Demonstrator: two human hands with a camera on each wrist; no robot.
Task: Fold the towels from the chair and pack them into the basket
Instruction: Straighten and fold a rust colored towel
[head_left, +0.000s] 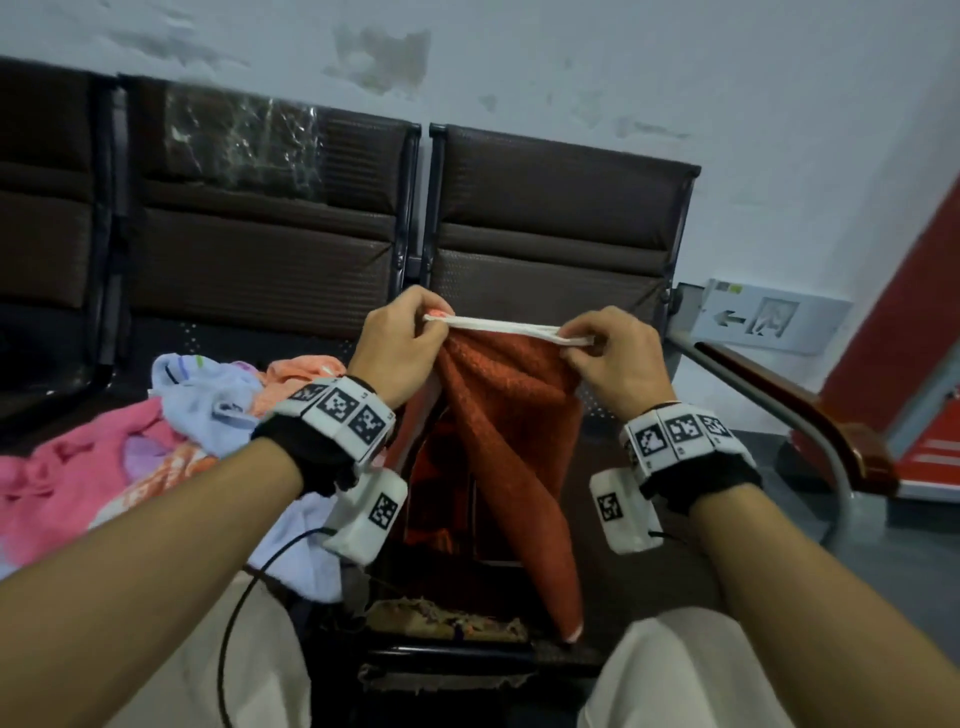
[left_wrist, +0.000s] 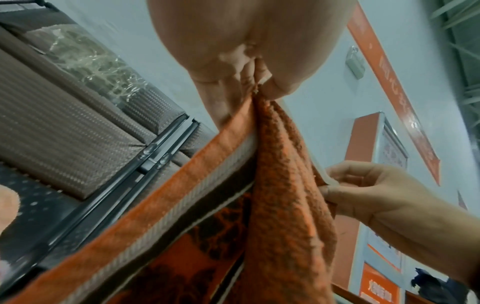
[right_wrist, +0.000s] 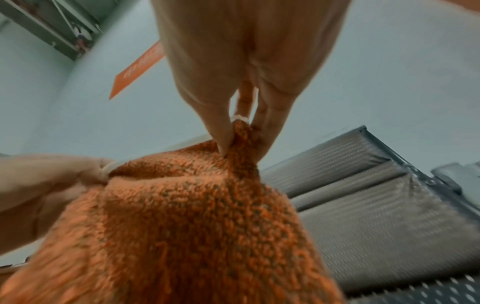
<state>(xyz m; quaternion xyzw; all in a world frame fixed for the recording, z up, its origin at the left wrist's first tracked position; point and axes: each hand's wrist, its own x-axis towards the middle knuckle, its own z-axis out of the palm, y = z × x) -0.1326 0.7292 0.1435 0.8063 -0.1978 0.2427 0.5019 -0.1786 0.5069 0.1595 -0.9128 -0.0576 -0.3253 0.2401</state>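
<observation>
An orange towel (head_left: 511, 441) with a white hem hangs in the air before the chair seats. My left hand (head_left: 400, 338) pinches one end of the hem and my right hand (head_left: 608, 353) pinches the other, with the hem stretched between them. In the left wrist view the orange towel (left_wrist: 283, 185) hangs from my left hand (left_wrist: 257, 82), showing a grey and brown striped border. Seen from the right wrist, my right hand (right_wrist: 239, 131) pinches the orange towel (right_wrist: 197, 226). Pink, light blue and peach towels (head_left: 171, 431) lie piled on the left seat. No basket is visible.
A row of brown padded chairs (head_left: 550, 223) stands against a pale wall. A wooden armrest (head_left: 800, 415) juts out at the right. Below the hanging towel, the seat's front edge (head_left: 447, 618) is frayed. A black cable (head_left: 244, 597) hangs from my left wrist.
</observation>
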